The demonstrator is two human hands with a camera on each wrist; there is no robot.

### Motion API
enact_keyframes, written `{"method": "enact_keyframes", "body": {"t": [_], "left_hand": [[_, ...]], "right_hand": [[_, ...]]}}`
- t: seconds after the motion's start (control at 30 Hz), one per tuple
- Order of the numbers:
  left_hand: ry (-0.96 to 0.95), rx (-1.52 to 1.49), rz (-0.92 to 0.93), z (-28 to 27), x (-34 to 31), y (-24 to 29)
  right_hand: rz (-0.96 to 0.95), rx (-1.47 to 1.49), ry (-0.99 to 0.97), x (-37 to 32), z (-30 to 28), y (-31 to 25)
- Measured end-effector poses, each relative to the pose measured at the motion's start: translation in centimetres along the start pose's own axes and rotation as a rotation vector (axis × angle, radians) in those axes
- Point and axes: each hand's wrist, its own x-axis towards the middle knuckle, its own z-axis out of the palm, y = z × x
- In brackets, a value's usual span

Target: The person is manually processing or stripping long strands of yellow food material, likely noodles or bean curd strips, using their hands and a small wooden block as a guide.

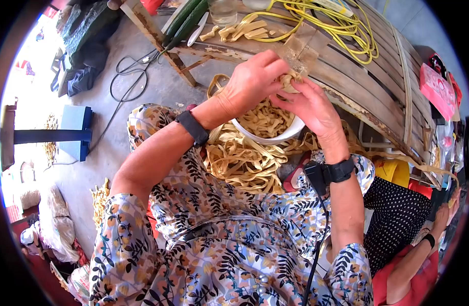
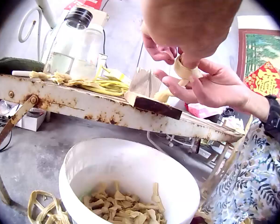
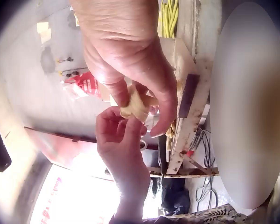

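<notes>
Both hands meet above the white bucket (image 1: 275, 138) at the bench edge. A pale yellow strip (image 1: 289, 81), looped or folded, is pinched between them. The left hand (image 1: 252, 81) curls its fingers on the strip from the left; the right hand (image 1: 316, 107) grips it from the other side with thumb and fingers. In the left wrist view the strip (image 2: 184, 70) forms a loop round the fingers. The right wrist view shows the strip (image 3: 136, 106) between the fingertips of both hands. Short knotted pieces (image 2: 126, 205) lie inside the bucket.
Long loose strips (image 1: 239, 163) pile on the floor below the bucket. On the slatted bench (image 1: 357, 92) lie yellow cord (image 1: 354, 38), cucumbers (image 1: 186, 23), a glass jar (image 1: 223, 13) and knotted pieces (image 1: 244, 29). Another person's arm (image 1: 413, 265) is at the right.
</notes>
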Motion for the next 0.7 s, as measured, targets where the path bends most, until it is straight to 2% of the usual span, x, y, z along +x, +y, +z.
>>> {"method": "enact_keyframes", "body": {"t": [0.07, 0.17, 0.27, 0.37, 0.4, 0.47, 0.5, 0.53, 0.67, 0.7], "left_hand": [[-0.010, 0.014, 0.066, 0.4, -0.2, 0.1], [-0.015, 0.037, 0.054, 0.9, -0.6, -0.1], [-0.030, 0.041, 0.014, 1.1, -0.9, -0.6], [-0.121, -0.285, -0.360, 0.5, -0.5, -1.1], [-0.309, -0.580, -0.606, -0.9, 0.1, -1.1], [-0.325, -1.128, -0.767, -1.0, -0.8, -2.6], [-0.324, -1.404, -0.841, -1.4, -0.6, -2.3], [-0.273, -1.386, -0.899, -1.3, -0.5, -1.5], [-0.317, -0.877, -0.439, -1.7, -0.2, -0.9], [-0.315, -0.794, -0.431, -1.5, -0.2, -1.0]], "right_hand": [[-0.003, 0.017, 0.006, 0.0, -0.1, 0.1], [-0.061, -0.171, 0.141, -0.1, 0.3, 0.2], [-0.157, -0.761, 0.182, 0.2, -0.4, 1.1], [-0.085, -0.638, 0.137, 0.0, -0.2, 1.0], [-0.105, -0.691, 0.132, -0.1, -0.1, 0.8], [-0.141, -0.795, 0.120, -0.3, 0.0, 0.6], [-0.131, -0.742, 0.141, -0.3, 0.2, 0.6], [-0.123, -0.688, 0.162, -0.4, 0.3, 0.5], [0.003, -0.550, 0.146, -0.4, -0.1, -0.3], [0.018, -0.537, 0.129, -0.4, -0.1, -0.3]]}}
